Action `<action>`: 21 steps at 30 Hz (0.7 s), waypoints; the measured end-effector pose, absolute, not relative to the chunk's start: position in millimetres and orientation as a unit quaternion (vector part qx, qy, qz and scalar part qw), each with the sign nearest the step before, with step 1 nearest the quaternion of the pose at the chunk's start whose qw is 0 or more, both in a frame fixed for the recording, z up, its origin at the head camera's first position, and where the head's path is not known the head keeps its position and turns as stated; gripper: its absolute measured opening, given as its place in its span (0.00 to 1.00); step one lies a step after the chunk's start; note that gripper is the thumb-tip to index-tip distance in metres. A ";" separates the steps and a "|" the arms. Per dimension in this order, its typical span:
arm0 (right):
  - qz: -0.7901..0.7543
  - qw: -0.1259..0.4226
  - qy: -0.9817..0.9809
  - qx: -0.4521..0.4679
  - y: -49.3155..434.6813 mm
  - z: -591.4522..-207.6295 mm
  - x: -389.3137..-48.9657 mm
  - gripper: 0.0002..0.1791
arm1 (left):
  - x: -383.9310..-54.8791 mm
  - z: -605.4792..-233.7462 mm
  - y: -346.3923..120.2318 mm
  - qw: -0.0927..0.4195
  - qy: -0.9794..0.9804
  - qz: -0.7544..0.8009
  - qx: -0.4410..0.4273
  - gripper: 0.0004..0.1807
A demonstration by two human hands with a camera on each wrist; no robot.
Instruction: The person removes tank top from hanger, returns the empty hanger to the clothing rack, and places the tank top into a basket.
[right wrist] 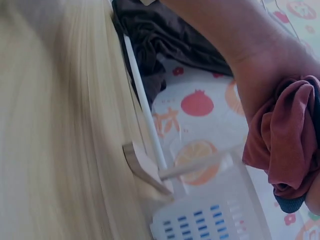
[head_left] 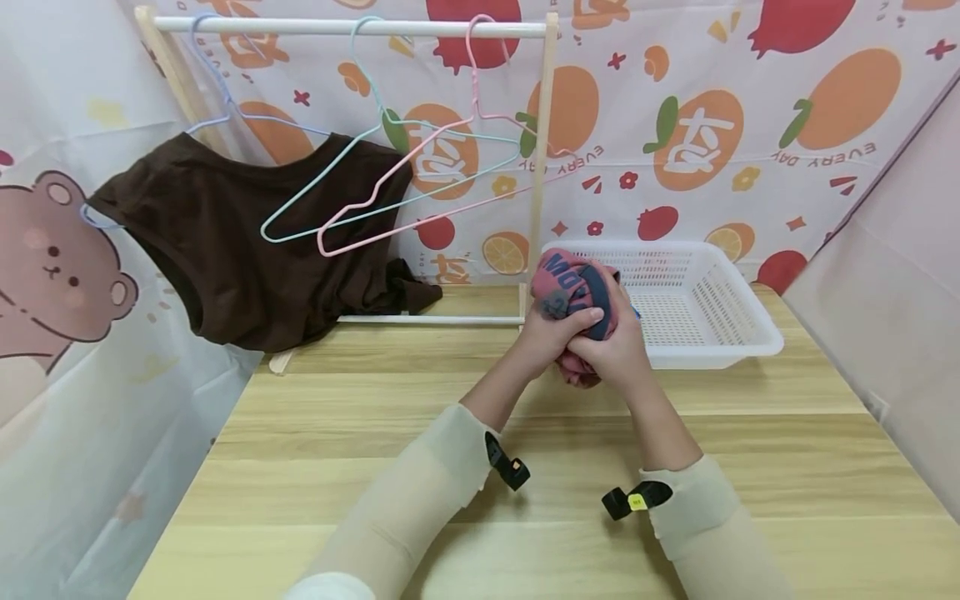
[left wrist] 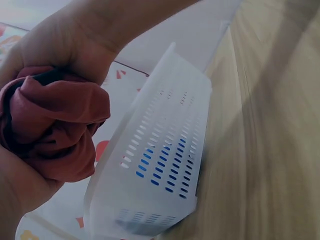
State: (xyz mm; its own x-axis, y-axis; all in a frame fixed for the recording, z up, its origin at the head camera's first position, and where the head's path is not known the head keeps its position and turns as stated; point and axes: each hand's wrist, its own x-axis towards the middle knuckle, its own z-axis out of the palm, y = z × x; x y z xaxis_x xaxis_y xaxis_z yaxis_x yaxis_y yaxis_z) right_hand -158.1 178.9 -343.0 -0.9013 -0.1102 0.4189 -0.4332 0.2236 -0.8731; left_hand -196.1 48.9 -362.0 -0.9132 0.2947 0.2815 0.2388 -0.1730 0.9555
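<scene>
Both hands grip a bunched-up reddish-pink garment with dark blue trim and printed lettering, held above the table just in front of the basket's left end. The left hand wraps its left side, thumb across the front. On the opposite side the right hand presses against the bundle, its thumb close to the left one. In the left wrist view, folds of the garment bulge out between the hands. The right wrist view shows more crumpled cloth with a dark edge hanging below. Some fingers are hidden behind the cloth.
A white perforated basket stands behind the hands, with something blue showing through its holes. On the left a rack carries a blue hanger with a brown top, plus a mint hanger and a pink hanger.
</scene>
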 end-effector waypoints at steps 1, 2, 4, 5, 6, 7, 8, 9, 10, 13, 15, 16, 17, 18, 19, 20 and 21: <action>0.597 0.143 -0.770 0.171 180.0 -341.0 -158.2 0.50 | -199.3 -361.4 51.8 0.019 0.647 0.733 0.207 0.27; 0.593 0.153 -0.773 0.165 181.9 -341.3 -160.1 0.50 | -202.4 -361.1 54.6 0.019 0.652 0.729 0.208 0.26; 0.591 0.167 -0.774 0.154 187.4 -346.3 -167.2 0.49 | -208.3 -361.5 60.2 0.021 0.661 0.720 0.211 0.26; 0.590 0.176 -0.774 0.151 190.4 -349.8 -171.2 0.49 | -210.9 -361.8 63.0 0.021 0.662 0.716 0.220 0.26; 0.588 0.186 -0.773 0.147 193.7 -353.8 -175.8 0.49 | -213.0 -361.9 65.7 0.021 0.663 0.713 0.228 0.27; 0.586 0.197 -0.772 0.146 197.2 -358.0 -180.6 0.50 | -215.4 -362.9 67.9 0.021 0.665 0.709 0.233 0.27; 0.585 0.205 -0.772 0.142 200.8 -362.4 -186.0 0.50 | -217.4 -363.7 69.9 0.021 0.666 0.705 0.242 0.27; 0.584 0.211 -0.771 0.140 204.0 -365.9 -190.7 0.50 | -219.4 -364.8 71.6 0.021 0.668 0.700 0.249 0.27; 0.581 0.219 -0.772 0.137 206.8 -367.9 -194.4 0.50 | -221.2 -366.0 72.8 0.019 0.672 0.694 0.256 0.28; 0.568 0.236 -0.778 0.130 214.1 -370.4 -206.1 0.49 | -225.8 -371.2 74.1 0.023 0.696 0.666 0.268 0.30; 0.554 0.243 -0.787 0.123 219.0 -369.6 -212.9 0.49 | -228.3 -374.7 74.7 0.030 0.722 0.635 0.273 0.34; 0.546 0.247 -0.792 0.120 221.7 -369.0 -216.4 0.49 | -229.0 -375.8 74.8 0.033 0.737 0.616 0.275 0.35; 0.537 0.253 -0.796 0.118 224.5 -368.1 -219.9 0.49 | -229.6 -376.9 75.1 0.036 0.756 0.593 0.275 0.37; 0.529 0.257 -0.801 0.114 227.4 -367.1 -222.8 0.49 | -230.3 -377.7 75.7 0.035 0.780 0.562 0.273 0.38; 0.522 0.260 -0.805 0.109 230.6 -366.0 -225.5 0.49 | -230.5 -377.8 76.3 0.031 0.806 0.527 0.268 0.40; 0.515 0.262 -0.809 0.104 233.8 -365.0 -228.4 0.50 | -230.8 -377.8 77.2 0.027 0.831 0.487 0.266 0.42; 0.507 0.265 -0.815 0.097 237.1 -363.9 -231.2 0.51 | -230.9 -377.3 78.1 0.025 0.858 0.441 0.262 0.44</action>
